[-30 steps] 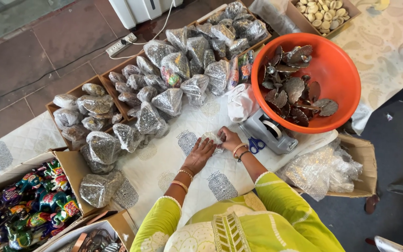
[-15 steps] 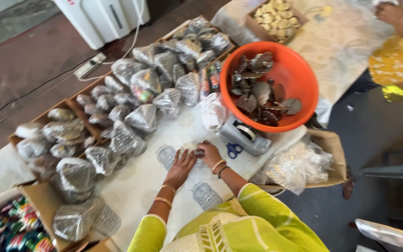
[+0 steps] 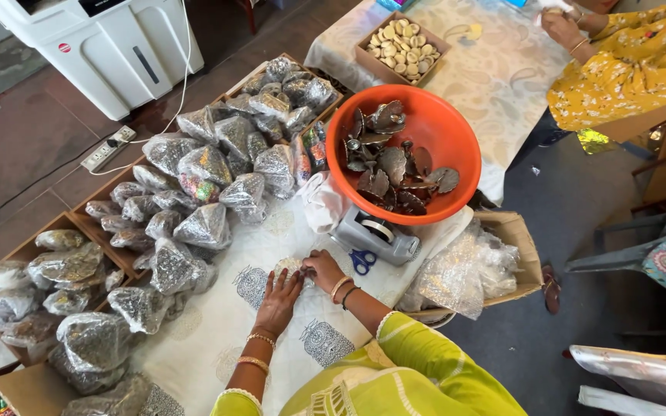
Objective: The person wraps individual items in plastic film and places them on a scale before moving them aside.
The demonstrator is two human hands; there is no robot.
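Observation:
My left hand (image 3: 278, 299) lies flat, fingers spread, on a small clear packet (image 3: 290, 266) on the white patterned tablecloth (image 3: 210, 339). My right hand (image 3: 322, 270) pinches the same packet from the right side. Both wrists wear bangles and my sleeves are lime green. Just right of my hands lie blue-handled scissors (image 3: 361, 260) and a grey tape dispenser (image 3: 375, 235). An orange basin (image 3: 456, 142) of dark metallic pieces stands behind the dispenser.
Many filled clear bags (image 3: 206, 223) pile in cardboard trays on the left. A box of empty plastic bags (image 3: 472, 266) sits on the right. Another person in yellow (image 3: 626, 69) works at the far table by a box of pale discs (image 3: 401, 46). A white appliance (image 3: 102, 46) stands on the floor.
The view has swung so the far table and the person in yellow show more. My hands stay together on the small packet in the same spot.

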